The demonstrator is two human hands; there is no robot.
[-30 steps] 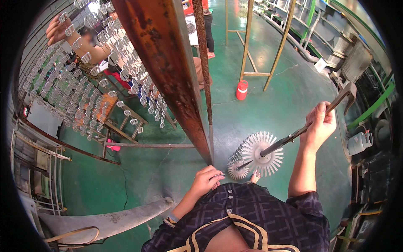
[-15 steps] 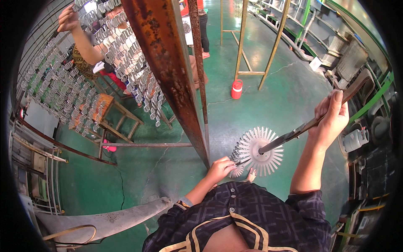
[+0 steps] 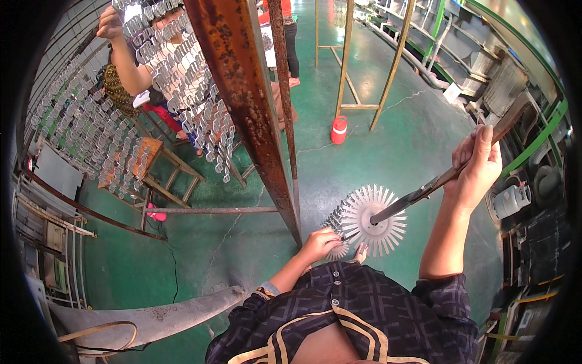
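The green floor (image 3: 327, 164) goes under everything, and a rusted metal post (image 3: 245, 91) stands slanting across the view. To its left hang many strings of metal links (image 3: 85, 130), with a co-worker's raised arm (image 3: 129, 67) among them and a wooden stool (image 3: 150, 159) below. In front of the person, toward the right side, is a long dark rod (image 3: 418, 195), tilted, with its bent upper end up at the right. A toothed pale disc (image 3: 362, 228) sits around its lower part; a smaller-looking disc (image 3: 337, 252) lies beyond. The right hand (image 3: 473, 173) is clamped on the rod near the bend. The left hand (image 3: 318, 245) has its fingers curled just beside the smaller-looking disc; whether they grip something, I cannot tell.
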